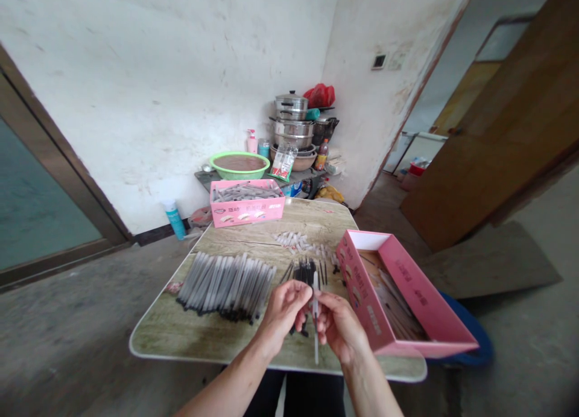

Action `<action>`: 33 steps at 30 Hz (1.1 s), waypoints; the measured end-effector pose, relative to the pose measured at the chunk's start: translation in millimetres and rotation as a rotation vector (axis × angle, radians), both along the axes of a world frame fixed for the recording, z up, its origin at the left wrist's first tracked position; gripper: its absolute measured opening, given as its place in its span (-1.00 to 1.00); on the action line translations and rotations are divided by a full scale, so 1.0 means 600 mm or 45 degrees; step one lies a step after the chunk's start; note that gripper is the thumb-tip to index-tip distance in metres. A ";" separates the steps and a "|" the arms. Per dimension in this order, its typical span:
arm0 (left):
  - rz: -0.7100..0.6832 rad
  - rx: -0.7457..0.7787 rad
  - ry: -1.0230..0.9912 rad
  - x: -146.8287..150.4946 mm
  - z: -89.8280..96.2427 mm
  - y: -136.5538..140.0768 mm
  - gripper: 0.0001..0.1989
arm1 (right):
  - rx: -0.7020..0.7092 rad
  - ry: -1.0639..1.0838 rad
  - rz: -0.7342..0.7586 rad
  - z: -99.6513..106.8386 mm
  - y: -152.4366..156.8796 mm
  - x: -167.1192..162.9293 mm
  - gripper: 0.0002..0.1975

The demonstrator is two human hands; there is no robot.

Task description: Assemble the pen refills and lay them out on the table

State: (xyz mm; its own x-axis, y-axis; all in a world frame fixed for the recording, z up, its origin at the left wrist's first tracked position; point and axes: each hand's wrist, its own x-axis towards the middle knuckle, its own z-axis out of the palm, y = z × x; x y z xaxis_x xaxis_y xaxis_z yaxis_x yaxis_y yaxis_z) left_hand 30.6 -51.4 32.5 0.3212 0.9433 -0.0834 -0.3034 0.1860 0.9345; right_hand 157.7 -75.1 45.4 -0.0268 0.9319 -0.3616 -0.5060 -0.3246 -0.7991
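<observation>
Soft even daylight, faint shadows, strong wide-angle bending and blur toward the edges

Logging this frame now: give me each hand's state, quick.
Left hand: closed, fingers pinching the upper part of the pen tube.
Right hand: closed around the same upright pen tube.

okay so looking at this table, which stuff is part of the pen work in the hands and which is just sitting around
In use: left hand, right hand, pen tube, row of pens, black parts, open pink box, far pink box.
Lying about: green basin, steel pots, red bag.
</observation>
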 end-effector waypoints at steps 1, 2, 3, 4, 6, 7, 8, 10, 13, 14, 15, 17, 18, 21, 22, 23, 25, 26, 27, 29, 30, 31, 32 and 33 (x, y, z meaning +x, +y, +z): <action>0.009 -0.023 -0.029 0.000 0.000 0.002 -0.63 | -0.009 0.005 0.030 0.003 -0.003 -0.004 -0.70; 0.011 -0.060 -0.061 0.001 0.000 0.003 -0.61 | -0.011 0.012 0.064 0.006 -0.006 -0.010 -0.70; 0.007 -0.106 -0.091 0.001 0.000 0.005 -0.60 | -0.008 0.020 0.101 0.008 -0.010 -0.015 -0.69; -0.001 -0.152 -0.119 0.000 0.000 0.008 -0.60 | -0.004 0.026 0.145 0.010 -0.014 -0.021 -0.67; -0.014 -0.240 -0.171 -0.002 -0.002 0.015 -0.63 | 0.009 0.020 0.220 0.011 -0.024 -0.029 -0.62; -0.009 -0.281 -0.194 -0.004 -0.005 0.019 -0.64 | 0.027 0.002 0.236 0.011 -0.030 -0.031 -0.61; 0.011 -0.322 -0.214 -0.006 -0.008 0.024 -0.66 | 0.057 -0.026 0.239 0.011 -0.038 -0.031 -0.61; 0.092 -0.388 -0.250 -0.014 -0.017 0.034 -0.68 | 0.141 -0.110 0.275 0.011 -0.056 -0.025 -0.61; 0.207 -0.397 -0.306 -0.027 -0.029 0.048 -0.73 | 0.249 -0.215 0.485 0.011 -0.087 -0.013 -0.58; 0.224 -0.390 -0.322 -0.030 -0.031 0.050 -0.74 | 0.260 -0.230 0.549 0.011 -0.096 -0.010 -0.57; 0.231 -0.382 -0.331 -0.032 -0.033 0.051 -0.75 | 0.257 -0.245 0.586 0.011 -0.102 -0.010 -0.57; 0.231 -0.376 -0.329 -0.033 -0.033 0.047 -0.76 | 0.237 -0.304 0.575 0.008 -0.109 -0.014 -0.61; 0.221 -0.377 -0.319 -0.032 -0.033 0.043 -0.75 | 0.228 -0.359 0.539 0.006 -0.109 -0.018 -0.64; 0.160 -0.405 -0.294 -0.027 -0.031 0.030 -0.75 | 0.241 -0.593 0.360 -0.003 -0.100 -0.026 -0.66; 0.141 -0.425 -0.297 -0.026 -0.031 0.027 -0.75 | 0.263 -0.670 0.292 -0.008 -0.094 -0.026 -0.64; 0.131 -0.445 -0.309 -0.026 -0.032 0.026 -0.76 | 0.284 -0.732 0.229 -0.014 -0.088 -0.023 -0.62; 0.160 -0.472 -0.354 -0.030 -0.036 0.029 -0.78 | 0.324 -0.857 0.081 -0.028 -0.072 -0.009 -0.59; 0.192 -0.479 -0.380 -0.033 -0.037 0.033 -0.79 | 0.348 -0.951 -0.005 -0.037 -0.063 0.000 -0.60; 0.231 -0.483 -0.407 -0.037 -0.038 0.037 -0.80 | 0.376 -1.090 -0.109 -0.047 -0.054 0.011 -0.63; 0.302 -0.492 -0.457 -0.044 -0.039 0.045 -0.81 | 0.463 -1.453 -0.218 -0.065 -0.035 0.029 -0.75; 0.327 -0.501 -0.480 -0.046 -0.038 0.048 -0.82 | 0.491 -1.603 -0.211 -0.074 -0.027 0.035 -0.80; 0.347 -0.513 -0.502 -0.048 -0.036 0.050 -0.83 | 0.507 -1.701 -0.187 -0.082 -0.020 0.039 -0.82; 0.362 -0.532 -0.523 -0.048 -0.034 0.051 -0.86 | 0.508 -1.768 -0.158 -0.088 -0.014 0.040 -0.83; 0.370 -0.563 -0.544 -0.048 -0.031 0.050 -0.89 | 0.496 -1.813 -0.134 -0.093 -0.010 0.038 -0.84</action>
State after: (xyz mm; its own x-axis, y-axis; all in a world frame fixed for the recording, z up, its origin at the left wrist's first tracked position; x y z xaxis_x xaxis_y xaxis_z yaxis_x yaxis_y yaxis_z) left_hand 1.9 -21.2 14.0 0.1503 0.9027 -0.4031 -0.7246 0.3780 0.5762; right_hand 180.6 -81.4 -10.6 0.1999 0.9493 0.2424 0.7535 0.0092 -0.6574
